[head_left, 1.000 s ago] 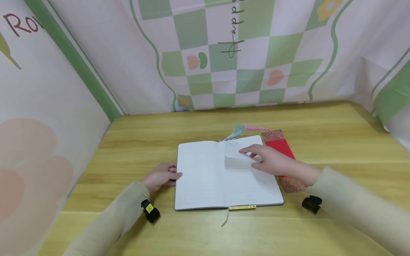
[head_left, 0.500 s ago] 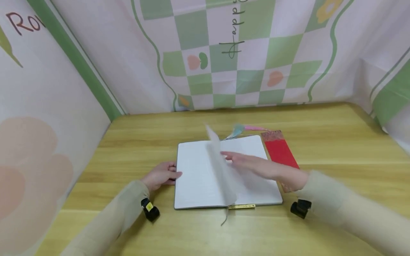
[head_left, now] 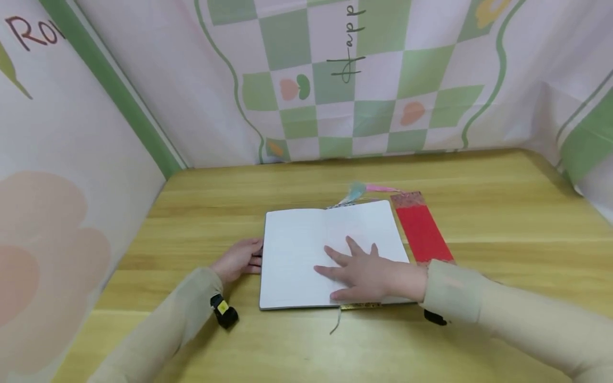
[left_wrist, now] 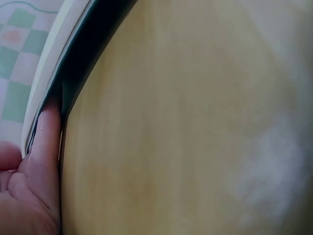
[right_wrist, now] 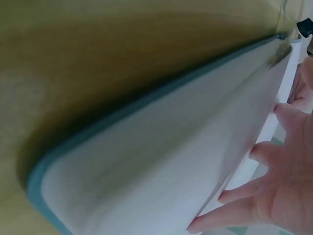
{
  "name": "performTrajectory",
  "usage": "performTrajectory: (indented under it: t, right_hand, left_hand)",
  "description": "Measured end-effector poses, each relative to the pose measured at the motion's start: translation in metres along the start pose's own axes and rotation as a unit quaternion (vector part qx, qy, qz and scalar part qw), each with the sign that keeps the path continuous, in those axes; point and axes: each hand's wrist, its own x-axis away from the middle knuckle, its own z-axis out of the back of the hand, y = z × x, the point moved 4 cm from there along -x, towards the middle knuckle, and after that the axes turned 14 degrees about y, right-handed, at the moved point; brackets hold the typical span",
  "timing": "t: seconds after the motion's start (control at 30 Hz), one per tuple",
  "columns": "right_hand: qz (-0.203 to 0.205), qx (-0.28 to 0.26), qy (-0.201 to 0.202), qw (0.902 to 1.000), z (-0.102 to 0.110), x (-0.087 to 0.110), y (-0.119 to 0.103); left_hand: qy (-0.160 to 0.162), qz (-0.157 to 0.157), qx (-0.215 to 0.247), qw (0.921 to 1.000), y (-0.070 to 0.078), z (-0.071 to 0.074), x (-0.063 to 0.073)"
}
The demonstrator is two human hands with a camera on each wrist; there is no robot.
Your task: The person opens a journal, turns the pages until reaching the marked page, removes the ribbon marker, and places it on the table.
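Observation:
An open notebook (head_left: 293, 255) with white pages and a dark teal cover lies on the wooden table. My right hand (head_left: 364, 274) is spread over its right page, fingers apart; in the right wrist view the fingertips (right_wrist: 226, 197) meet the paper. At the left edge is my left hand (head_left: 239, 258). In the left wrist view one straight finger (left_wrist: 47, 129) reaches beneath the cover (left_wrist: 78, 61), while the thumb is beside the page edge and does not press the page. A gold strip (head_left: 360, 306) sticks out at the bottom, partly hidden by the book.
To the right lies a red bookmark (head_left: 425, 231) with patterned ends, partly behind my right sleeve (head_left: 460, 290). A blue-and-pink tassel (head_left: 356, 192) rests above the book. A thin ribbon (head_left: 336, 322) hangs from its lower edge. Patterned cloth (head_left: 287, 127) walls the table's back.
A lifted leaf has turned over to the left and now lies flat. My right hand has come down with fingers spread on the right page. My left thumb has left the page.

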Motion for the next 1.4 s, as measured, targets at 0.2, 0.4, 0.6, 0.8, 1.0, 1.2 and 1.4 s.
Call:
performTrajectory:
  t: [0.2, 0.4, 0.6, 0.8, 1.0, 1.2, 1.4]
  right_hand:
    - [-0.004, 0.009, 0.001, 1.0, 0.001, -0.002, 0.001]
    - [-0.027, -0.004, 0.018, 0.9995, 0.015, -0.009, 0.019]
    - [-0.073, 0.016, 0.042, 0.9963, 0.032, -0.019, 0.06]
    - [-0.1, 0.025, 0.073, 0.992, 0.042, -0.028, 0.089]
    - [-0.113, 0.049, 0.108, 0.9866, 0.054, -0.032, 0.104]
    - [-0.126, 0.058, 0.112, 0.9839, 0.056, -0.032, 0.107]
    - [-0.107, 0.091, 0.159, 0.9773, 0.056, -0.031, 0.095]
  left_hand:
    - [0.009, -0.008, -0.048, 0.9988, 0.002, -0.001, 0.005]
    - [0.004, -0.022, -0.067, 0.9975, 0.006, -0.003, 0.008]
    - [0.007, -0.019, -0.071, 0.9973, 0.007, -0.004, 0.009]
    - [0.006, -0.023, -0.067, 0.9975, 0.007, -0.005, 0.009]
    - [0.008, -0.027, -0.064, 0.9976, 0.004, -0.005, 0.008]
    - [0.011, -0.023, -0.06, 0.9979, 0.002, -0.005, 0.005]
    - [0.013, -0.029, -0.06, 0.9977, 0.003, -0.003, 0.006]
